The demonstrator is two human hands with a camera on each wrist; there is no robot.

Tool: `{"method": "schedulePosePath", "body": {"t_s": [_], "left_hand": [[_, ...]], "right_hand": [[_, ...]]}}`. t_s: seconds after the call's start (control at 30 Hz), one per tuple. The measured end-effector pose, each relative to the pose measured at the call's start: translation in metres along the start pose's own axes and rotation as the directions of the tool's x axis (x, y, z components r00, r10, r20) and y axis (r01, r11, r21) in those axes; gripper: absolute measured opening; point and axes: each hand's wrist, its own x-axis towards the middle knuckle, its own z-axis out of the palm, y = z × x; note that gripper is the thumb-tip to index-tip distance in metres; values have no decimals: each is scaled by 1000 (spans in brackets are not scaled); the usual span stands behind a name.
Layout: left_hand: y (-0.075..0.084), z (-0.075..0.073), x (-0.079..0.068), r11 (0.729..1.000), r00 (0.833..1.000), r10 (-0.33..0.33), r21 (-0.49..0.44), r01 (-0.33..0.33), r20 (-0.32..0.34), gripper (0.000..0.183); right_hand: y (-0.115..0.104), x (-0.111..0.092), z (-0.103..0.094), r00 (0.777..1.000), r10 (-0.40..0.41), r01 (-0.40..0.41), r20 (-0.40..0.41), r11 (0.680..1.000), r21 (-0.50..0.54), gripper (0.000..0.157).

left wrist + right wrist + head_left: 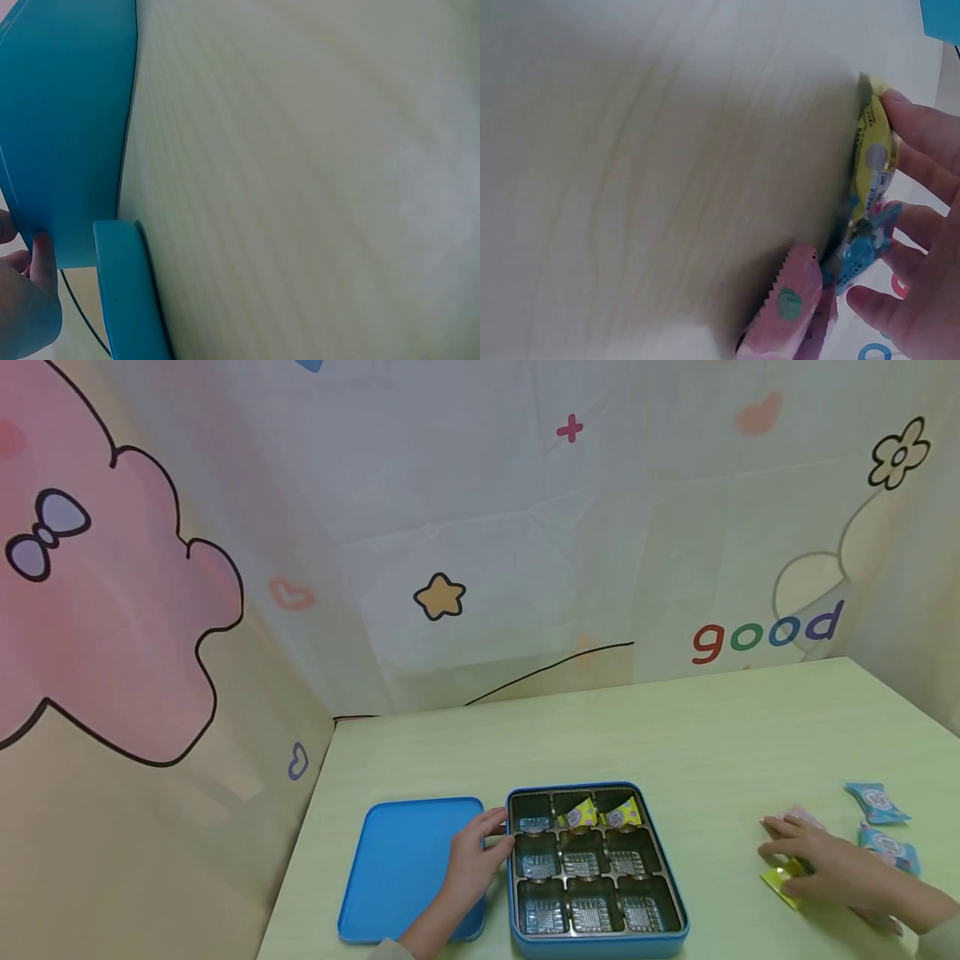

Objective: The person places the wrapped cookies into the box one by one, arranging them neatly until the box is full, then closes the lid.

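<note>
A blue tin (600,947) with a divided tray stands in front of me. Yellow candy packets (581,814) sit in its back-middle and back-right compartments. My left hand (474,856) rests its fingertips against the tin's left edge; the left wrist view shows them at the side wall (67,135). On the right, my right hand (836,864) reaches over loose candies and pinches a yellow candy packet (874,146) between thumb and finger. Below its fingers are a blue packet (862,251) and a pink packet (791,300); the hand partly hides these in the head view.
The blue lid (408,868) lies flat to the left of the tin, under my left forearm. Two blue candy packets (877,802) lie on the table (735,735) beyond my right wrist. A printed curtain (487,510) hangs behind the table.
</note>
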Motion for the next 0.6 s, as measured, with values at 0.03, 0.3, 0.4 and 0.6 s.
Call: {"method": "schedulePosePath", "body": {"t_s": [0.03,0.3,0.4,0.6], "left_hand": [[0,0,0,1000,1000,-4,2,4,-1,37],[0,1,1,1000,1000,-17,4,17,-2,37],[0,1,1,1000,1000,-12,7,12,-3,37],[1,1,0,1000,1000,-17,4,17,3,36]], "right_hand": [[0,0,1,999,-13,12,-30,1000,-15,39],[-3,8,3,995,-2,2,-105,1000,3,26],[-5,11,3,994,35,-38,-107,999,-26,24],[-8,16,2,992,103,-109,-71,990,-92,28]]}}
